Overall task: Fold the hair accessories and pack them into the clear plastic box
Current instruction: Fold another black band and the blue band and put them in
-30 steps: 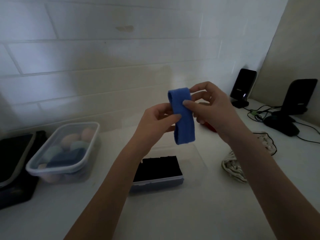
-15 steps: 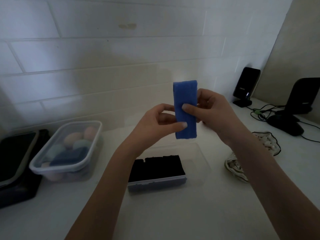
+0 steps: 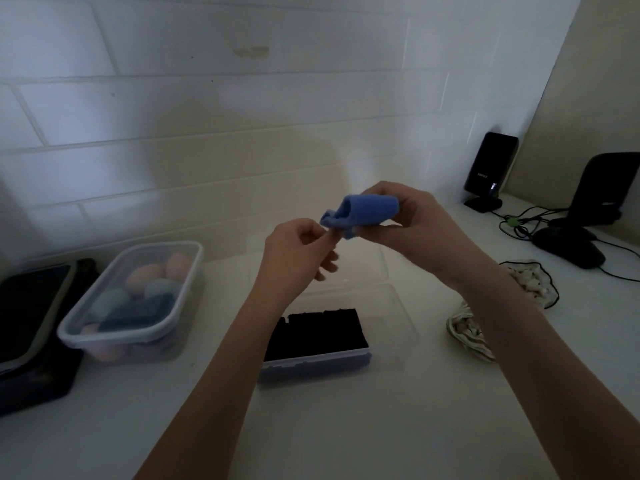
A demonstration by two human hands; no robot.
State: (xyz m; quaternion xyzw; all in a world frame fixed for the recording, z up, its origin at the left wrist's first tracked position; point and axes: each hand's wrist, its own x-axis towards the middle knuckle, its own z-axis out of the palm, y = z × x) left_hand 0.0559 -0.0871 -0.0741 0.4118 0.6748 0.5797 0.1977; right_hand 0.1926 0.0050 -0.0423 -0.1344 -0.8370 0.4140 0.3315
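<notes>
Both hands' fingers pinch the blue headband (image 3: 367, 213) above the clear box (image 3: 398, 306), lidded tub (image 3: 138, 327) left, patterned cloth (image 3: 467, 334) right.

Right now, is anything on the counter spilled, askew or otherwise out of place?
Nothing looks spilled or damaged. The blue headband is held above the clear plastic box by the right hand, with the left hand pinching its end. The only untidy item is a crumpled patterned cloth lying to the box's right.

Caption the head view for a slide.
Both hands, left hand and right hand, fold a blue headband above the clear plastic box.
</notes>
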